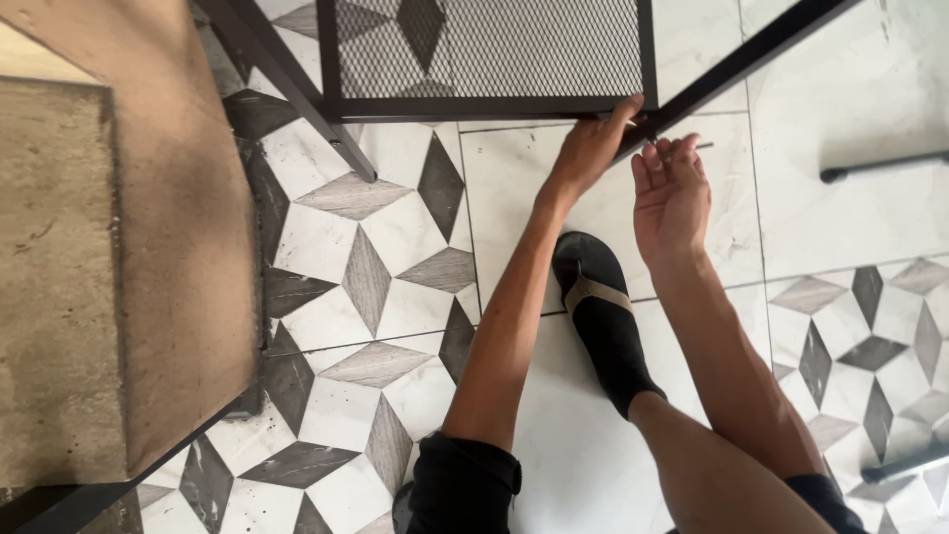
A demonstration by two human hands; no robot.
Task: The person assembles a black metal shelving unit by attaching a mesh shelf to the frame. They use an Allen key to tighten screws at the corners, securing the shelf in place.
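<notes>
I see a tiled floor (395, 247), white with grey diamond patterns, my black-socked foot (603, 316) flat on it, a dark metal bar (875, 166) to the foot's upper right

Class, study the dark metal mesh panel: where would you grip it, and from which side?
Grip the dark metal mesh panel by its solid bottom frame bar near the right corner, reaching up from the tiled-floor side as the left hand does; the bar gives fingers an edge, unlike the mesh.

Dark mesh panel (489, 49); grey-white diamond-patterned floor tiles (366, 267).
</notes>
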